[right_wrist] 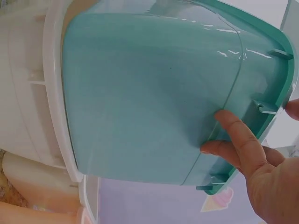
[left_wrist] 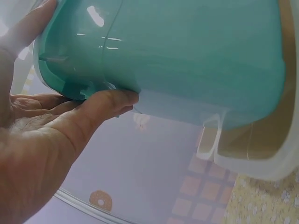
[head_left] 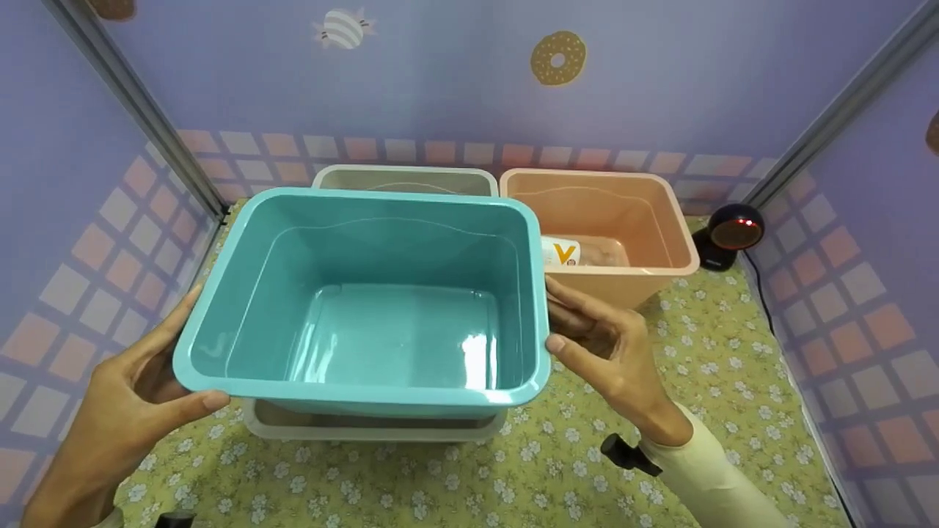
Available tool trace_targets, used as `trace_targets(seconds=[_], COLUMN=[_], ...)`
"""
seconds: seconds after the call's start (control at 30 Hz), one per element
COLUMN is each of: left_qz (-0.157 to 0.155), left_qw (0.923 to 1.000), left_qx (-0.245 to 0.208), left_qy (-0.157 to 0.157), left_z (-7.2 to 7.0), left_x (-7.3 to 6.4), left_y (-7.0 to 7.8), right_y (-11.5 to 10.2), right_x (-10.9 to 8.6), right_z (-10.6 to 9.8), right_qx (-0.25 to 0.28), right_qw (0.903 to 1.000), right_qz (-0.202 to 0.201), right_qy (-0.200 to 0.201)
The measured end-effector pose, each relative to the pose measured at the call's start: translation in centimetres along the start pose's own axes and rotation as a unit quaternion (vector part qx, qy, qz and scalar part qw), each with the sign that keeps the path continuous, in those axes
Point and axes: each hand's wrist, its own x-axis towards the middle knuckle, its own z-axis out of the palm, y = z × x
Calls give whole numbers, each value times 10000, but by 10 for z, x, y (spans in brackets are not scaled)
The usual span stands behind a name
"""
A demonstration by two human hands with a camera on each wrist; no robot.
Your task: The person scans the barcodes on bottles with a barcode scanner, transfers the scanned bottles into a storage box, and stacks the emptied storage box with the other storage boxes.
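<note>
A turquoise plastic bin (head_left: 403, 334) is held between both hands, its open top facing up and its inside bare. My left hand (head_left: 121, 411) grips the left end, thumb along the front rim corner and fingers under the lip. At the opposite end my right hand (head_left: 616, 352) holds on, thumb at the rim, with fingertips (right_wrist: 229, 116) against the outer wall. Directly below is a whitish bin (head_left: 374, 433), mostly hidden in the head view. In both wrist views the turquoise bin's lower part sits within the whitish bin's rim (right_wrist: 53, 93).
A peach bin (head_left: 609, 198) at the back right contains a white bottle (head_left: 561, 251) with an orange mark. Behind the turquoise bin stands another whitish bin (head_left: 407, 176). A black scanner (head_left: 733, 231) with red lights is at the far right. Flowered cloth (head_left: 704, 411) covers the table.
</note>
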Motion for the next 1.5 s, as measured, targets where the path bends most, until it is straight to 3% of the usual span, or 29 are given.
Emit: trace_targets(seconds=[0.23,0.47,0.83,1.5], left_qz=[106,-78,-371,-419], left_qw=[9999,9999,9991,9989], left_qx=[-120,-19,161,143], left_qy=[-18,-129,-143,-125], left_z=[-5,-11,-12,-9], left_x=[-5,-8,-11,-12], left_y=[-8,-19,-30,-46], right_y=[6,15,27,38], right_x=[-1,-3,-5,-11], right_z=[2,4,6,5], right_qx=[-9,-147,147,119], right_qw=[9994,9991,9974,9944], right_qz=[-143,26,500,865], right_qy=[-327,-408,-499,-603])
